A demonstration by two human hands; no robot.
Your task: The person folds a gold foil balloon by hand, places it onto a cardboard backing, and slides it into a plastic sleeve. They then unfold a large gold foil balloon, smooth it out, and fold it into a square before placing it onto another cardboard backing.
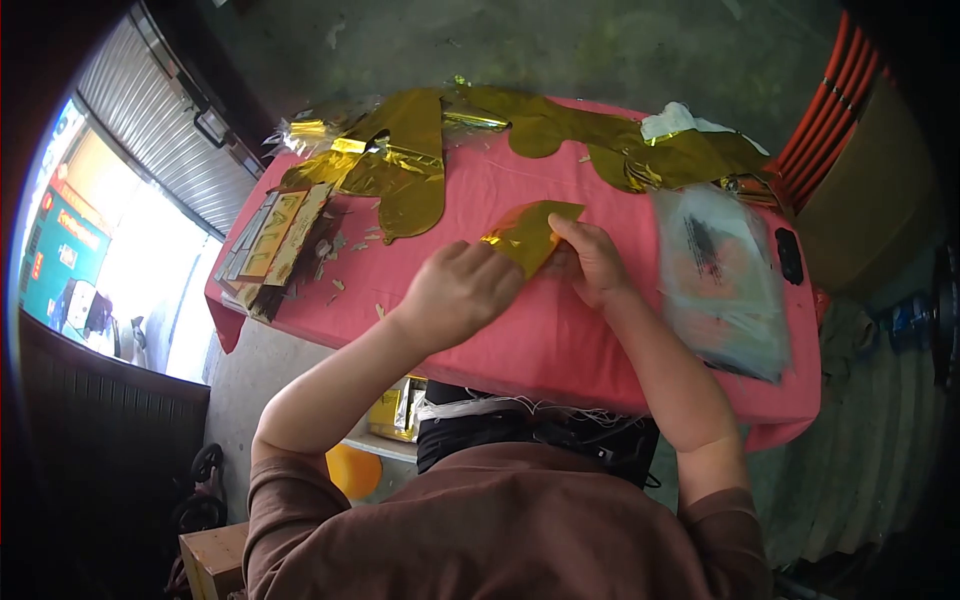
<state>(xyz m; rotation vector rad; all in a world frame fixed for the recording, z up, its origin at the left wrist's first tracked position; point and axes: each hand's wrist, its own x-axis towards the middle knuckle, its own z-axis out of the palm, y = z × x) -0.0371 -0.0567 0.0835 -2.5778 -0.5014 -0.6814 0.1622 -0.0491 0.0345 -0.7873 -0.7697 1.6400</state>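
Note:
A folded gold foil balloon [530, 235] is held up above the pink tablecloth, between my two hands. My left hand [460, 293] is closed at its lower left edge, knuckles up, with the fingertips hidden. My right hand [592, 258] pinches the right side, its thumb lying on top of the foil. Beyond my hands, a flat gold foil balloon [415, 170] lies spread out at the far left of the table. Another long gold foil balloon [560, 125] with rounded lobes stretches along the far edge to the right.
Printed cards [268, 245] are stacked at the table's left, with paper scraps beside them. Clear plastic bags [720, 280] and a black phone [789, 256] lie on the right. Red tubes [825, 110] and a cardboard box [870, 180] stand past the right edge.

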